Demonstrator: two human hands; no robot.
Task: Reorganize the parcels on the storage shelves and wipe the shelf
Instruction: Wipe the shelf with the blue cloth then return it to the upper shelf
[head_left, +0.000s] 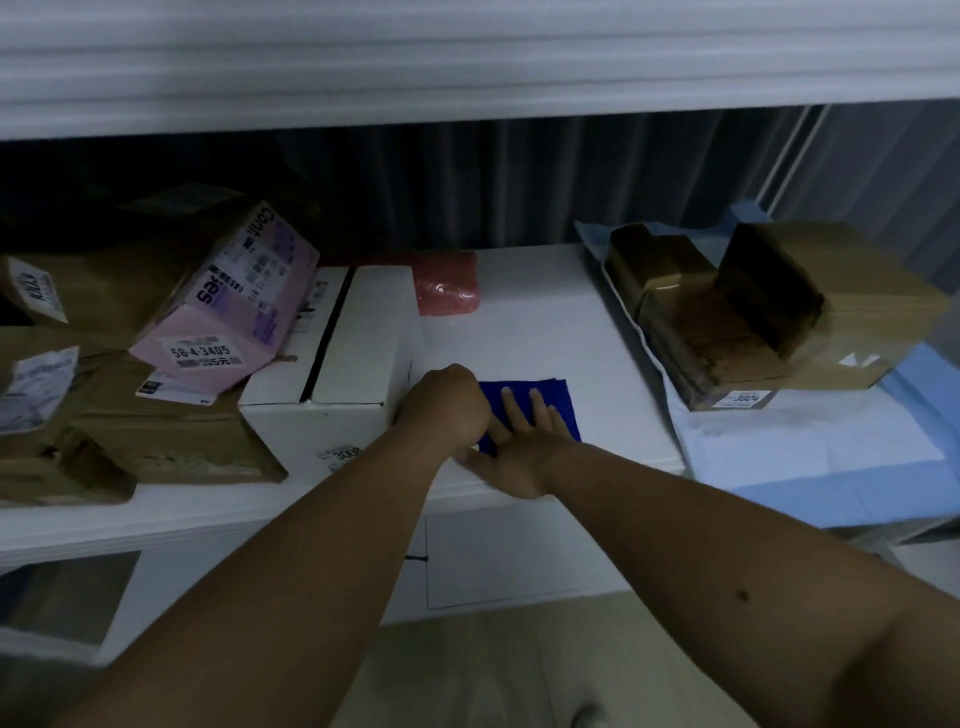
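Though dim: right hand (519, 441) flat, fingers spread on blue cloth (556, 402); left hand (447, 405) curled, grip unclear.

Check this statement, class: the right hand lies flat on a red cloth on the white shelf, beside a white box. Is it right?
Not quite. The head view shows the cloth is blue, not red. The right hand does lie flat on it, on the white shelf, beside the white box.
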